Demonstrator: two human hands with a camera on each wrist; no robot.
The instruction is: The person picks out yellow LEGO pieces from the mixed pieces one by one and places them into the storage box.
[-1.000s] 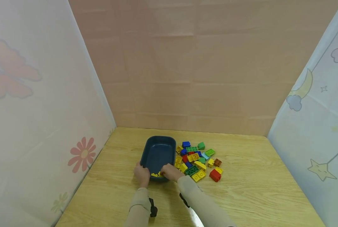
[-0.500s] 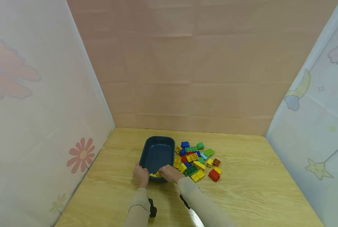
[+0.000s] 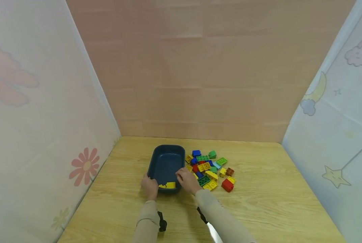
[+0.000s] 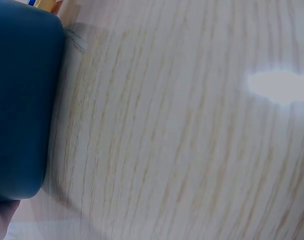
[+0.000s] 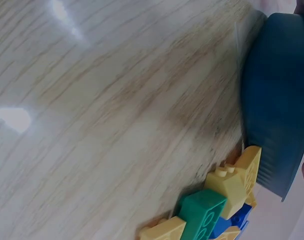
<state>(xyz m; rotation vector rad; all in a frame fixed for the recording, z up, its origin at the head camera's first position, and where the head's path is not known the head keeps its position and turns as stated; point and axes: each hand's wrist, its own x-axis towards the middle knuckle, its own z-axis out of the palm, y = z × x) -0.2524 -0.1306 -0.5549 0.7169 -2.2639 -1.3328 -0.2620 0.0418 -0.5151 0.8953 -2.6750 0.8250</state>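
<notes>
Left grip [image 3: 149, 188] holds tray [image 3: 167, 165]; yellow bricks [image 3: 170, 185] inside, between grips; right grip [image 3: 188, 180] curled, cannot tell contents.

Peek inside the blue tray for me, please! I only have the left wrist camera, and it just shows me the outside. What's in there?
Observer: Yellow bricks are lying at the near end of the tray.
Operator: Cool! Where's the right hand? I can't see it.
Observer: The right hand is at the tray's right edge, toward the near end.
Operator: Are there any green bricks anywhere?
Observer: Yes, a dark green brick lies among the loose ones on the table, to the right of the tray.
</notes>
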